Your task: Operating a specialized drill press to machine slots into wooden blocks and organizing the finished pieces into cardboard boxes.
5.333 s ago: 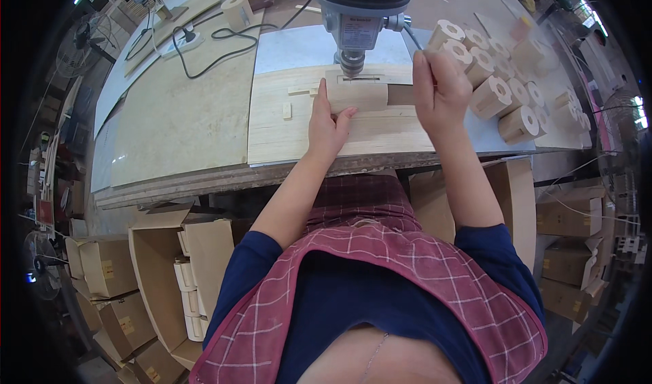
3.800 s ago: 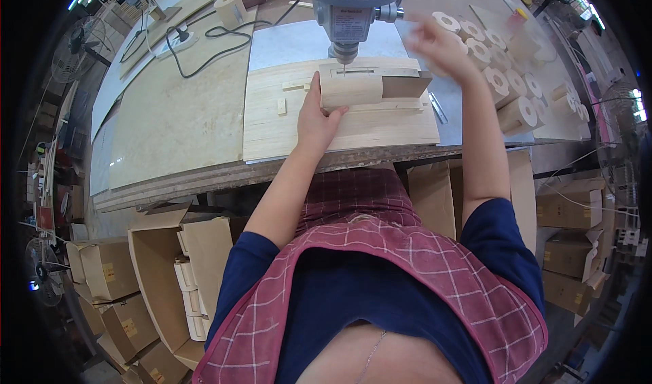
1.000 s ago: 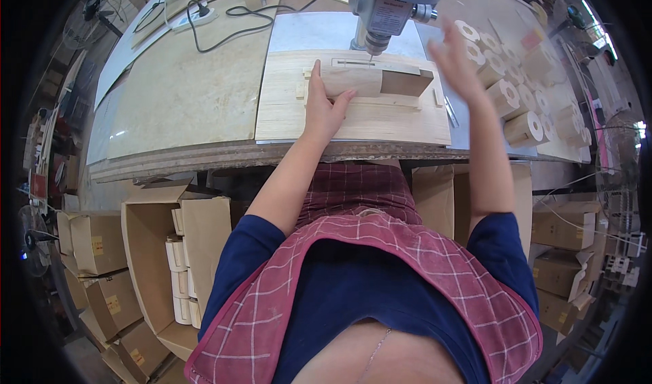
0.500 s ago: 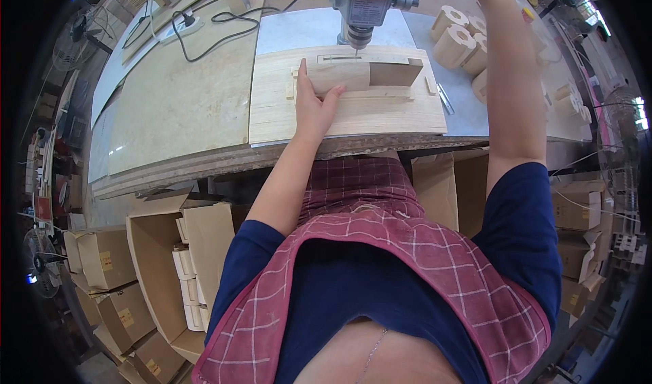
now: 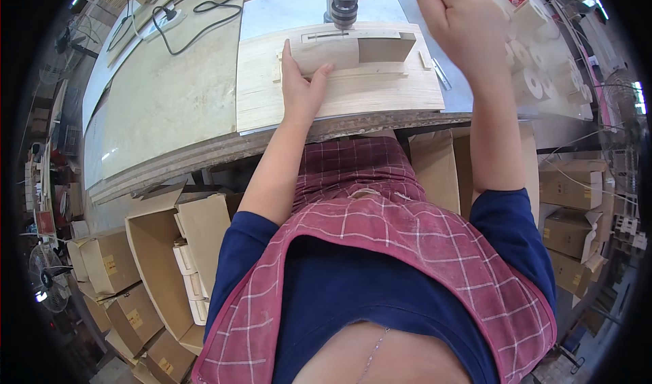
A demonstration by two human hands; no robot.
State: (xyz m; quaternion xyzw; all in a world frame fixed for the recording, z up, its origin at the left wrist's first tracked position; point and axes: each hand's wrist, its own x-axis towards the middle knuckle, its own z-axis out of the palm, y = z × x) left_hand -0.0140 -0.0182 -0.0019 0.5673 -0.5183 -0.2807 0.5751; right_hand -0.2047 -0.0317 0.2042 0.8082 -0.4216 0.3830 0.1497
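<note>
Pale worktable (image 5: 170,98); cardboard boxes (image 5: 95,275) piled lower left, fan (image 5: 46,277) beside.

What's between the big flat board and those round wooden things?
In the head view: a thin shiny strip on a pale sheet; the right forearm is there too.

The worktable (image 5: 326,127) bears a pale sheet (image 5: 272,10) under a wooden board (image 5: 367,93).

Left hand (image 5: 303,93) spread against wooden block (image 5: 333,56), drill chuck (image 5: 345,11) above, right hand (image 5: 470,30) alongside
</note>
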